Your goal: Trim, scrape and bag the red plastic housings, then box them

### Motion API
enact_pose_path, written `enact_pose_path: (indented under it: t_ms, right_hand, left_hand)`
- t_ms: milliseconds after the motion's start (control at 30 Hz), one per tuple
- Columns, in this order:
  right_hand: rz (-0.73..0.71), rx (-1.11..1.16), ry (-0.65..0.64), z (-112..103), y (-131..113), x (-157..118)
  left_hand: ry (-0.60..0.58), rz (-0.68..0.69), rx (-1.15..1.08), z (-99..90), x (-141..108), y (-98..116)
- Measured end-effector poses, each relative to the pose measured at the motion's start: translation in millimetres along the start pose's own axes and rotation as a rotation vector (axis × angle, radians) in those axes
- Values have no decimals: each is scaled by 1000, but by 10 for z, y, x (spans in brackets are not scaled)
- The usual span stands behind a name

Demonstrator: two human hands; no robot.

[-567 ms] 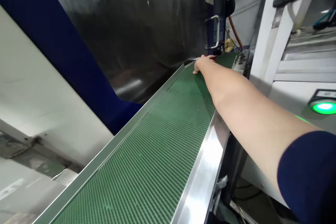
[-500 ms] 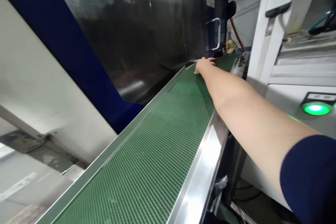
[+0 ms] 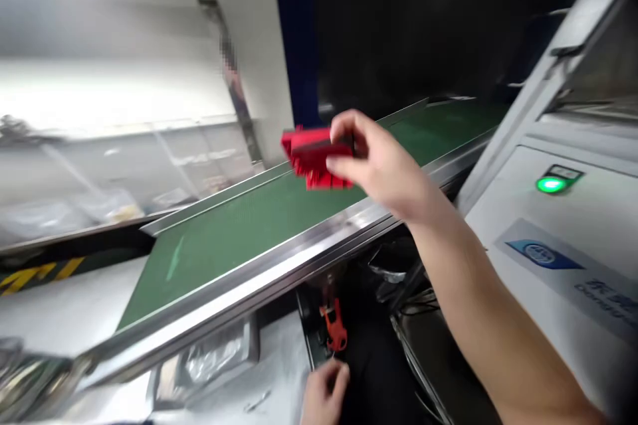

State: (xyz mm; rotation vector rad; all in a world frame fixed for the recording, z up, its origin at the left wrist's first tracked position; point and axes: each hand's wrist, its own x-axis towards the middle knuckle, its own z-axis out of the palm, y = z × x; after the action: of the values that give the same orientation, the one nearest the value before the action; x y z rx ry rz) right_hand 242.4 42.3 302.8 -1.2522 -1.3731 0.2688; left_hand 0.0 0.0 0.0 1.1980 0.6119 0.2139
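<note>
My right hand [image 3: 381, 166] grips a red plastic part [image 3: 316, 156] with a dark strip between thumb and fingers, holding it above the green conveyor belt [image 3: 239, 222]. Lower in the view, my left hand [image 3: 325, 392] is curled, thumb and forefinger close together, beside the white work surface. Whether anything sits in it is hidden. Just above it is an orange-handled tool [image 3: 335, 325].
A metal rail [image 3: 279, 265] edges the belt. On the right stands a white machine cabinet [image 3: 498, 206] with a green-lit button [image 3: 551, 184]. Under the rail lies a grey tray [image 3: 219, 358] with clear plastic. A dark machine panel [image 3: 423, 33] rises behind.
The view has swung left and down. My right hand has come back from the belt's far end, lifting the red part. My left hand, the tool and the tray have come into view.
</note>
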Motion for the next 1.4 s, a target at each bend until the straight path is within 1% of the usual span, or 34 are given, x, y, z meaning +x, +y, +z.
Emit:
enact_pose_path:
  t_ms: [33, 67, 133, 200, 233, 267, 300, 367, 433, 467, 533, 600, 633, 667, 733, 767, 833, 967, 1067, 1300, 1400]
  right_hand:
    - [81, 184, -70, 219, -97, -440]
    - [223, 352, -162, 419, -149, -880]
    - [536, 691, -255, 794, -123, -1712]
    - [800, 951, -262, 1164, 9, -2448]
    - [914, 1065, -239, 1341, 81, -2783]
    - [1009, 1143, -215, 1502, 143, -3097]
    - [1104, 1174, -192, 1636, 190, -3390]
    - [1243, 1099, -160, 1790, 242, -3888]
    - [1300, 902, -163, 1780, 281, -4214]
    - [1295, 768, -159, 1729, 312, -4299]
    - [1213, 461, -143, 1585, 393, -4325]
    - [1067, 202, -162, 1447, 462, -4217]
    - [994, 141, -211, 1398, 475, -4140]
    - [937, 128, -282, 1366, 468, -4060]
    - [870, 176, -423, 1357, 408, -3919]
    - [858, 207, -471, 1374, 366, -3866]
    - [879, 260, -524, 1431, 290, -3806]
    - [950, 428, -536, 1511, 243, -3829]
    - [918, 503, -507, 1512, 260, -3871]
    - [845, 509, -487, 1491, 290, -3851]
    - [844, 524, -496, 1475, 310, -3863]
  left_hand:
    - [76, 32, -54, -67, -61, -102]
    - [144, 82, -137, -136, -147, -199]
    - [218, 259, -377, -251, -400, -375]
    - [241, 414, -568, -297, -735, -521]
    - [254, 448, -611, -290, -915, -582]
    - [274, 441, -615, -266, -1091, -635]
    - [300, 413, -608, -228, -1257, -679]
    - [332, 348, -606, -134, -1538, -741]
    - [325, 282, -607, -43, -1741, -769]
    - [313, 244, -609, -2, -1817, -770]
    - [265, 158, -625, 80, -1933, -746]
    - [180, 62, -700, 174, -2013, -690]
    - [131, 7, -751, 225, -2042, -658]
    - [80, -50, -807, 274, -2065, -627]
    - [0, -153, -882, 354, -2094, -588]
    - [-26, -193, -899, 380, -2101, -585]
    - [-57, -246, -893, 395, -2104, -607]
    - [-100, -290, -852, 333, -2084, -689]
    - [-143, -295, -832, 290, -2039, -722]
    - [-165, -248, -864, 257, -1954, -701]
    - [-161, -250, -823, 240, -1949, -697]
